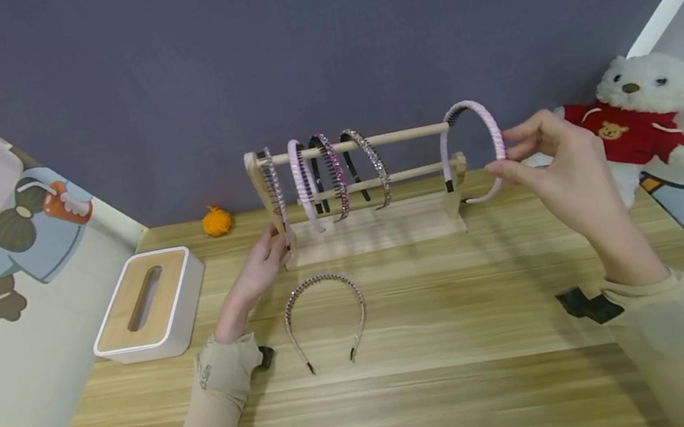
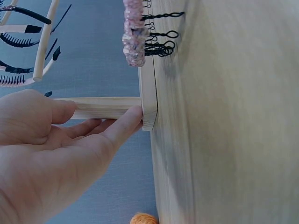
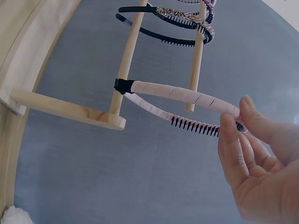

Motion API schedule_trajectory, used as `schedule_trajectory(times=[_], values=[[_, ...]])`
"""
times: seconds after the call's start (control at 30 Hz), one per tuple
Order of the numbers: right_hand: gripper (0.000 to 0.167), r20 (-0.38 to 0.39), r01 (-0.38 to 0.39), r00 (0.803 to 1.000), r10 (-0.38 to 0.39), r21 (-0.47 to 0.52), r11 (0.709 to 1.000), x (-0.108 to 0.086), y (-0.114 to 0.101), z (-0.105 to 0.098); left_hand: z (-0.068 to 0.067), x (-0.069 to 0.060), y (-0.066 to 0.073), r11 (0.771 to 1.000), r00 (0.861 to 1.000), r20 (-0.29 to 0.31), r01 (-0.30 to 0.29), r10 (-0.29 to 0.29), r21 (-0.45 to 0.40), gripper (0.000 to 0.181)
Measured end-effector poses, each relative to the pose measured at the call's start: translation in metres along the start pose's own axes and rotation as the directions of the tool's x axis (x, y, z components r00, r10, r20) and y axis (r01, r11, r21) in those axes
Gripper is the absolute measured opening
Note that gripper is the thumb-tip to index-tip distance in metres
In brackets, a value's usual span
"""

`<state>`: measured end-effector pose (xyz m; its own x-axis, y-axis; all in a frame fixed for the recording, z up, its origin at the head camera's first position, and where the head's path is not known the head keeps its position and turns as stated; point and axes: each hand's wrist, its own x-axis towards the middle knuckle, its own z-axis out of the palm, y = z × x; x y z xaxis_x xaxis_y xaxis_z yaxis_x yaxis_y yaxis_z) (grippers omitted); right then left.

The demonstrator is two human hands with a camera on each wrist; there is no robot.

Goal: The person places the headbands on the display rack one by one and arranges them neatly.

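My right hand [image 1: 566, 167] pinches a pale pink wrapped headband [image 1: 493, 133] between thumb and fingers at the rack's right end. Its dark comb teeth show in the right wrist view, and its black tip overlaps a rail; contact cannot be told. The wooden rack [image 1: 375, 236] has two rails, with several headbands hanging toward its left half: a pale pink one [image 1: 298, 175], a magenta jewelled one [image 1: 335, 170] and a silver glittery one [image 1: 373, 156] among them. My left hand [image 1: 259, 264], fingers extended, touches the rack's left upright [image 2: 107, 107] near its base.
A pink jewelled headband [image 1: 319, 279] lies on the wooden table [image 1: 464, 388] before the rack. At left stands a tissue box [image 1: 111, 325], with a small orange ball [image 1: 217, 221] behind it. A white teddy bear in red [image 1: 627, 131] sits at right against the wall.
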<state>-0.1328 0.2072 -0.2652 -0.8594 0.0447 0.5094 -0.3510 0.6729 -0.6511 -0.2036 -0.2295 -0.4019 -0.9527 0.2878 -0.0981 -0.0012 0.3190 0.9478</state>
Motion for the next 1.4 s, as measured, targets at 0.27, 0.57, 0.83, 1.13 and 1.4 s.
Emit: schedule_trajectory(times=[0.27, 0.57, 0.83, 1.13, 1.4], values=[[0.037, -0.015, 0.010, 1.000, -0.009, 0.037, 0.999, 0.004, -0.008, 0.005, -0.001, 0.000, -0.001, 1.000, 1.000, 0.004, 0.004, -0.004, 0.002, 0.061], [0.036, -0.029, 0.031, 0.999, -0.029, 0.062, 0.998, 0.010, -0.012, 0.012, -0.001, 0.000, -0.002, 1.000, 1.000, -0.005, -0.016, 0.016, -0.015, 0.060], [0.035, -0.024, 0.046, 0.999, -0.044, 0.094, 0.995, 0.014, -0.018, 0.020, -0.001, -0.001, 0.000, 1.000, 1.000, -0.001, -0.019, 0.019, 0.010, 0.060], [0.039, -0.017, 0.046, 0.999, -0.045, 0.106, 0.993, 0.019, -0.023, 0.033, -0.001, -0.001, 0.001, 1.000, 1.000, 0.007, -0.010, 0.010, -0.010, 0.061], [0.037, -0.016, 0.080, 0.997, -0.078, 0.139, 0.987, 0.024, -0.028, 0.042, -0.001, -0.001, 0.001, 1.000, 1.000, 0.008, -0.022, 0.022, 0.000, 0.059]])
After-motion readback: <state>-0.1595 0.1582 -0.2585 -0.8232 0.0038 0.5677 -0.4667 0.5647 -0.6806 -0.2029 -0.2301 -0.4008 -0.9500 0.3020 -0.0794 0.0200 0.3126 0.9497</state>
